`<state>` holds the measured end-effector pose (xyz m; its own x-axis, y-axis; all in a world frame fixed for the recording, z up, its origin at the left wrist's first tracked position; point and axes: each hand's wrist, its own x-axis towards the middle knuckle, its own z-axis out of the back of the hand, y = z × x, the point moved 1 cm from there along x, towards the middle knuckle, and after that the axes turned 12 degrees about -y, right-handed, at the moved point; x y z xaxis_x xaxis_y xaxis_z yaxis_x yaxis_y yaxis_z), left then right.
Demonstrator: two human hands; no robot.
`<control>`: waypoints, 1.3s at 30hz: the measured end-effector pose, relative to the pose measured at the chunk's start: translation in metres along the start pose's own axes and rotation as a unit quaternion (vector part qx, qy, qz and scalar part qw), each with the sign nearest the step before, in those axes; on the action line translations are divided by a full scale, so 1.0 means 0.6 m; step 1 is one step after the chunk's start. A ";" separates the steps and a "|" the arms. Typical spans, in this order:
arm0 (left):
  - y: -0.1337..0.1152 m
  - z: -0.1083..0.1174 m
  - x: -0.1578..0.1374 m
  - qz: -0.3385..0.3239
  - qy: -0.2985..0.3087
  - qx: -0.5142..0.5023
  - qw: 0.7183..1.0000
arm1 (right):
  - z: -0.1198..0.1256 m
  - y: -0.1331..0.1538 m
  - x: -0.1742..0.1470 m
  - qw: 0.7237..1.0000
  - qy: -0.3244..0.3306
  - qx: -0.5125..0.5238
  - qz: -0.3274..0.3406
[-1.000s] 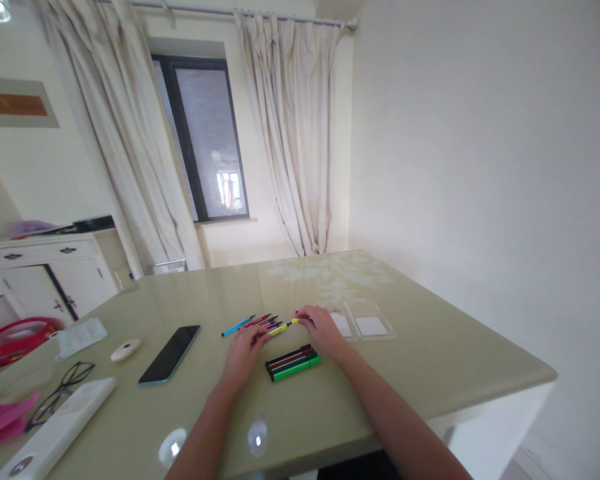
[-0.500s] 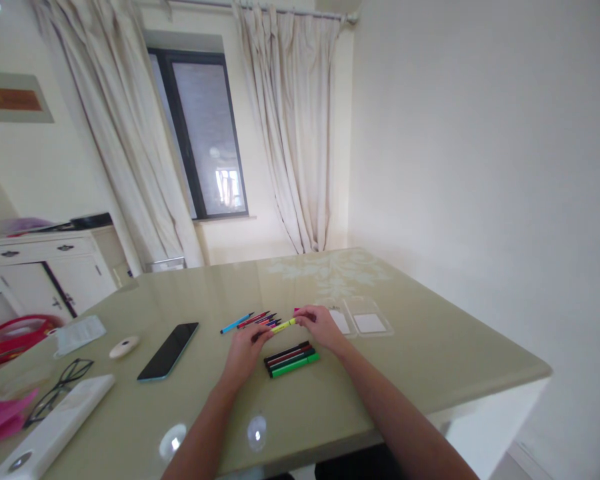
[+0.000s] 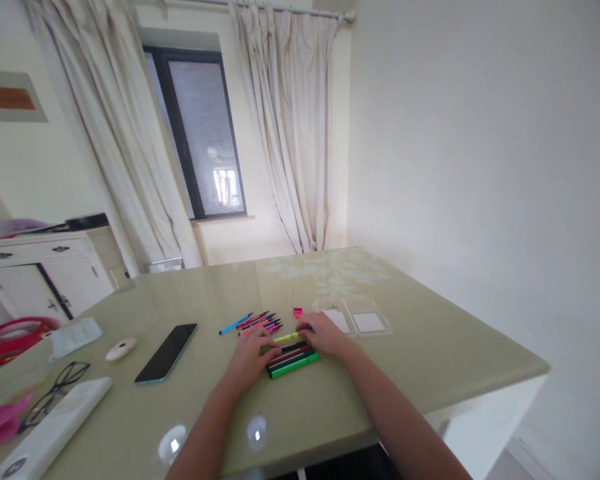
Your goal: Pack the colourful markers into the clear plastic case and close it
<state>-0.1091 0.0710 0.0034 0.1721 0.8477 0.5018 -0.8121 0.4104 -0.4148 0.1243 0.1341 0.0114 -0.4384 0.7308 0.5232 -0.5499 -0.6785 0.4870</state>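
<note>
Between my two hands a yellow marker [image 3: 286, 338] lies at the far side of a row of capped markers, a green marker [image 3: 294, 366] being the nearest of them. My left hand [image 3: 251, 353] has its fingers closed at the yellow marker's left end. At its right end, the fingers of my right hand [image 3: 322, 331] pinch it. Just beyond my left hand is a loose group of uncapped markers [image 3: 257, 323], with a light blue marker [image 3: 235, 324] at its left. Pink and orange caps [image 3: 297, 312] sit beyond my right hand.
An open clear plastic case [image 3: 369, 323] with white cards lies right of my hands. To the left are a phone [image 3: 167, 353], a round white object [image 3: 121, 349], eyeglasses [image 3: 55, 397], a long white device [image 3: 63, 427] and a face mask [image 3: 76, 338]. A wall borders the table's right.
Both hands have brought the yellow marker down and nearer, from above the table to beside the row of capped markers. The pink and orange caps now show more fully.
</note>
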 end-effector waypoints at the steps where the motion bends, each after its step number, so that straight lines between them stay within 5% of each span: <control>1: 0.002 0.000 0.000 0.001 -0.002 0.002 1.000 | 0.001 0.002 0.000 1.000 0.003 -0.006 0.009; 9: 0.002 0.000 0.004 0.024 -0.062 -0.060 0.996 | -0.002 0.010 0.002 0.994 -0.005 0.098 0.050; 16: -0.002 -0.001 0.002 0.054 -0.101 -0.135 0.984 | -0.005 0.010 0.006 0.987 -0.041 0.157 -0.018; 24: -0.002 0.003 0.004 0.054 -0.125 -0.110 0.985 | -0.007 0.011 0.009 0.972 -0.065 0.223 -0.044; 30: -0.005 0.000 0.003 0.060 -0.094 -0.096 0.989 | -0.002 0.014 0.010 0.978 -0.097 0.173 -0.059; 34: -0.002 0.001 0.003 0.023 -0.066 -0.082 0.994 | 0.006 0.003 0.010 0.984 -0.160 0.029 -0.079; 39: -0.006 0.005 -0.002 0.024 -0.016 -0.097 0.995 | 0.002 -0.004 0.006 0.983 -0.084 -0.156 -0.045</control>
<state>-0.1080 0.0677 0.0063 0.1150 0.8584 0.4999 -0.6962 0.4286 -0.5759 0.1247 0.1382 0.0132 -0.2684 0.7461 0.6094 -0.7835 -0.5371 0.3125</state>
